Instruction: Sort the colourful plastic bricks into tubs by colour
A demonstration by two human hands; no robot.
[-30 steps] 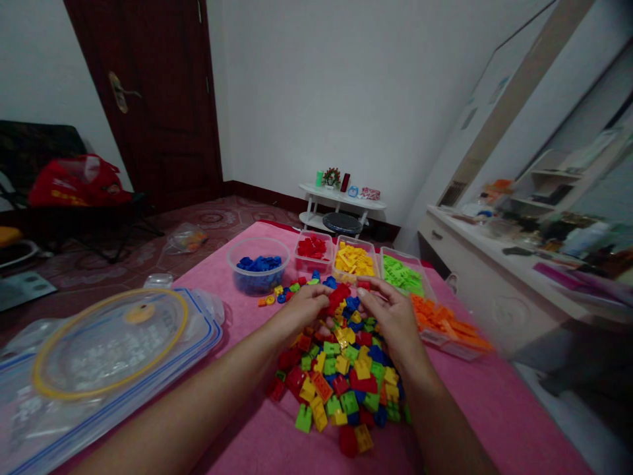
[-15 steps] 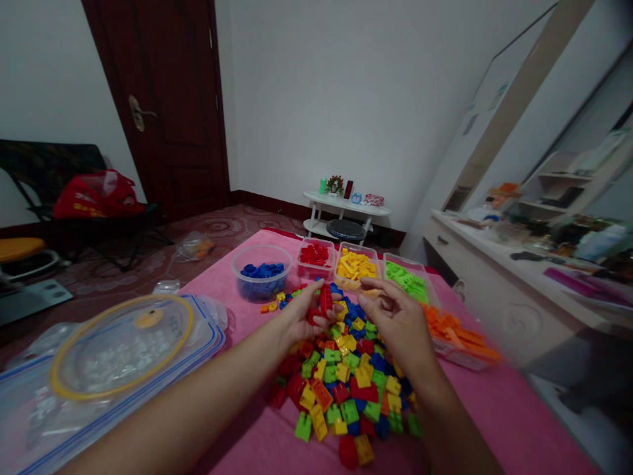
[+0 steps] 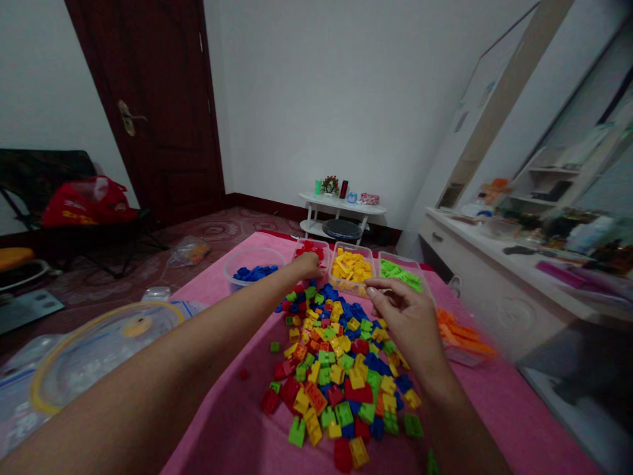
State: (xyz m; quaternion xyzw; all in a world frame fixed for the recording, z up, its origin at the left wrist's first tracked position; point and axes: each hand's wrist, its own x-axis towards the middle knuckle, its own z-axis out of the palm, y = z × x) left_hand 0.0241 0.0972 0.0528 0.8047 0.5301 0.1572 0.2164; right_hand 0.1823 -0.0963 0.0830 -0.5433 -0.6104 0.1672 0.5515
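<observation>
A loose pile of mixed toy bricks — red, yellow, green, blue and a few orange — lies on the pink-covered bench between the person's forearms; everything else is placed here from that pile. Beyond its far end, slightly to the left, the left hand reaches over the near edge of a clear tub of red bricks. Its fingers point downward and are partly hidden, so I cannot tell whether they are pinching anything. The right hand hangs over the pile's far right edge, just on the near side of a clear box of yellow pieces. Its fingers are loosely curled, with the thumb close to the index finger; whether something sits between them I cannot tell.

Past the pile's far left corner stands a round tub holding blue bricks. Beyond its far right corner are green pieces in another clear box, and to the pile's right — past the right wrist — orange pieces fill a further container. Well left of the pile lies a clear plastic bag with a yellow ring, partly covered by the left forearm.
</observation>
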